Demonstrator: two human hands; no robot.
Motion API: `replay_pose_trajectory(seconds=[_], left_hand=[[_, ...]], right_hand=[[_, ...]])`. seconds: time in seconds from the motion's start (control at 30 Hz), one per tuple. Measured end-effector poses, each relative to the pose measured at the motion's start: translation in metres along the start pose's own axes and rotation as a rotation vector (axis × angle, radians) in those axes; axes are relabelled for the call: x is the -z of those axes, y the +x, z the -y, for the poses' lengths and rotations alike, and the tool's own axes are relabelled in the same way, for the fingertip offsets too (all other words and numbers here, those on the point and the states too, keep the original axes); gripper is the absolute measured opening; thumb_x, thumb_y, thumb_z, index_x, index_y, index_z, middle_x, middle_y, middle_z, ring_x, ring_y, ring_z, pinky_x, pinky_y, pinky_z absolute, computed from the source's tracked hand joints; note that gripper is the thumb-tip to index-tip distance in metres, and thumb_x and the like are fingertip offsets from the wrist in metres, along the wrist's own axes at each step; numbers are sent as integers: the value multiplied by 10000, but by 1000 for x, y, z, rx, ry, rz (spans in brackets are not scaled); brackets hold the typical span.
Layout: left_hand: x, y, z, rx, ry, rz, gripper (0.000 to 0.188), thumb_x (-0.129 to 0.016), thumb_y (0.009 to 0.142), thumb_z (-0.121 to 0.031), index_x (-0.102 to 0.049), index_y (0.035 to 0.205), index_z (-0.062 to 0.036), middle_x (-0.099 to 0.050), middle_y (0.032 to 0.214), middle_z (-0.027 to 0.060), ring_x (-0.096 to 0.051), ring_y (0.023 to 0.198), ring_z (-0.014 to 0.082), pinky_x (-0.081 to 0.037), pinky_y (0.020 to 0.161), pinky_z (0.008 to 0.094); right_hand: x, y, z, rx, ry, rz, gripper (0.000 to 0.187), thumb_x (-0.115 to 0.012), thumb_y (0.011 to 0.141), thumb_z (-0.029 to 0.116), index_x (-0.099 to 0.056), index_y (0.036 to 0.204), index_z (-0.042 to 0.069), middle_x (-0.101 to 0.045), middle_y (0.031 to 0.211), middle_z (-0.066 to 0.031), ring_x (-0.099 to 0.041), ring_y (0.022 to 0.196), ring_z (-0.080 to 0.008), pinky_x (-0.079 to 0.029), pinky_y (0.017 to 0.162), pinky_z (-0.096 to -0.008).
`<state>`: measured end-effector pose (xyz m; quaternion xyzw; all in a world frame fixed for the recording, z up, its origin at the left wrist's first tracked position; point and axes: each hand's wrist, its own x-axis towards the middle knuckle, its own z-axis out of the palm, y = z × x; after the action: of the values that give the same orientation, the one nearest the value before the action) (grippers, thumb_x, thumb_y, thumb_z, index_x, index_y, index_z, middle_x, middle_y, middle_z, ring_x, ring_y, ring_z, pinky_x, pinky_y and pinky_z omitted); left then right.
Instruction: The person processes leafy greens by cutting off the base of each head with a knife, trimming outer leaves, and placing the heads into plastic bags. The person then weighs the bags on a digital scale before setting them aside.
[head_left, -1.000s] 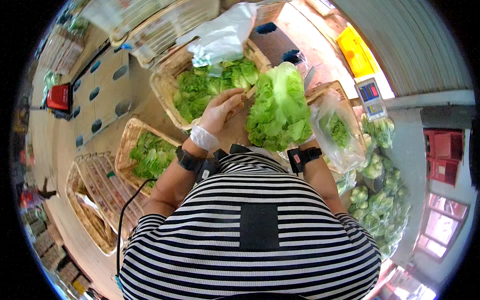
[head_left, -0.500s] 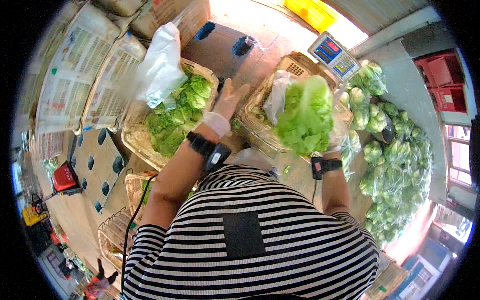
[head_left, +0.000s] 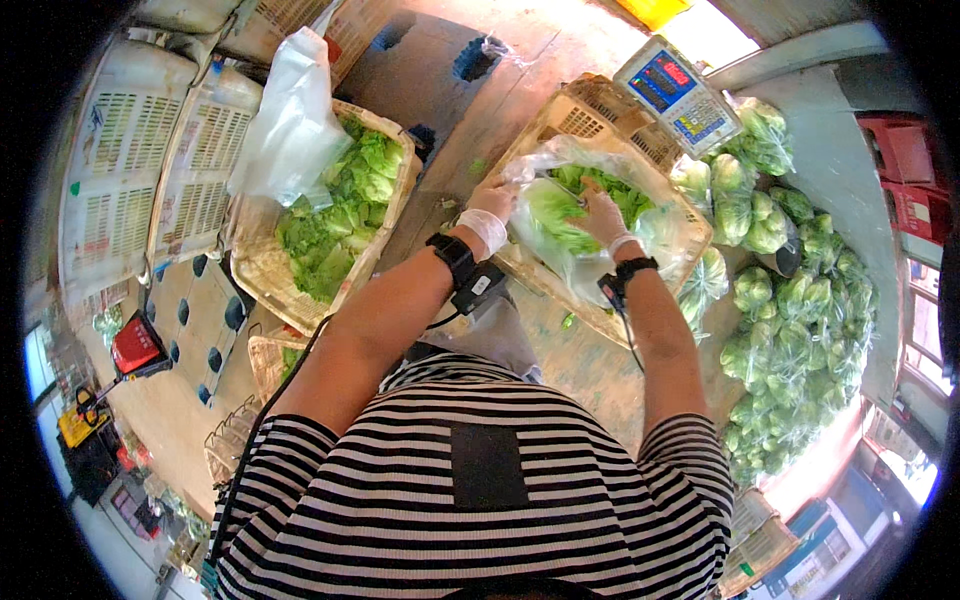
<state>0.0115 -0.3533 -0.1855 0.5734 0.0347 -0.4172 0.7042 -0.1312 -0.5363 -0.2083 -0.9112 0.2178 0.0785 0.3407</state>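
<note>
A clear plastic bag [head_left: 655, 225] lies spread over the crate [head_left: 560, 285] in front of me, its mouth wide. Pale green lettuce [head_left: 558, 212] sits inside it, with darker leaves towards the far side. At the bag's left edge my gloved left hand [head_left: 490, 207] is closed on the plastic. My right hand [head_left: 604, 216], gloved too, reaches into the bag with bent fingers gripping the lettuce; part of its grip is hidden among the leaves. Both wrists carry black strapped devices.
To the left stands a crate [head_left: 262, 262] of loose lettuce with a stack of white plastic bags [head_left: 295, 120] over its far edge. A digital scale [head_left: 680, 95] rises beyond the front crate. Bagged green vegetables [head_left: 790, 340] pile up at right; tall crates [head_left: 130, 150] line the left.
The right hand has brought the lettuce leftward and down into the plastic bag. My left hand, open before, has moved right onto the bag's edge. The bag is now spread wide.
</note>
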Motion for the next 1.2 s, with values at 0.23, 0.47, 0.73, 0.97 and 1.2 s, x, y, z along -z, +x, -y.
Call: replay_pose_trajectory(seconds=[0.23, 0.47, 0.73, 0.97, 1.2], left_hand=[[49, -16, -62, 358, 306, 295, 454, -558, 856, -303, -455, 1260, -124, -596, 1067, 52, -573, 929, 174, -417, 817, 370], [304, -76, -63, 209, -114, -463, 496, -541, 859, -381, -415, 1288, -167, -568, 1143, 70, -559, 972, 216, -406, 825, 333], [578, -306, 105, 764, 730, -903, 413, -542, 819, -189, -470, 1216, -103, -554, 1150, 161, -526, 1058, 305, -449, 853, 382], [593, -180, 99, 397, 93, -1230, 420, -598, 796, -258, -548, 1135, -16, -610, 996, 132, -558, 891, 217, -441, 746, 322], [733, 15, 32, 531, -53, -1002, 689, -546, 849, -368, -242, 1379, -50, -310, 1396, 165, -353, 1245, 289, -317, 998, 364]], right_hand=[[-35, -53, -1, -399, 469, -354, 478, -612, 815, 184, -437, 1182, -67, -572, 1035, -195, -588, 863, -250, -462, 745, -334], [0, -98, 43, -416, 805, -606, 289, -501, 880, 128, -482, 1131, -14, -542, 1091, -147, -566, 910, -214, -503, 645, -210], [-4, -46, 207, -502, 857, -467, 116, -535, 858, 174, -487, 882, 71, -419, 657, 23, -372, 527, -62, -269, 418, -206], [-121, -30, 309, -581, 762, -64, 103, -478, 906, 130, -475, 983, 61, -491, 804, -14, -428, 639, -81, -355, 577, -212], [-227, 0, 342, -756, 550, 267, 101, -501, 898, 169, -486, 927, 74, -519, 784, -12, -426, 581, -52, -345, 484, -184]])
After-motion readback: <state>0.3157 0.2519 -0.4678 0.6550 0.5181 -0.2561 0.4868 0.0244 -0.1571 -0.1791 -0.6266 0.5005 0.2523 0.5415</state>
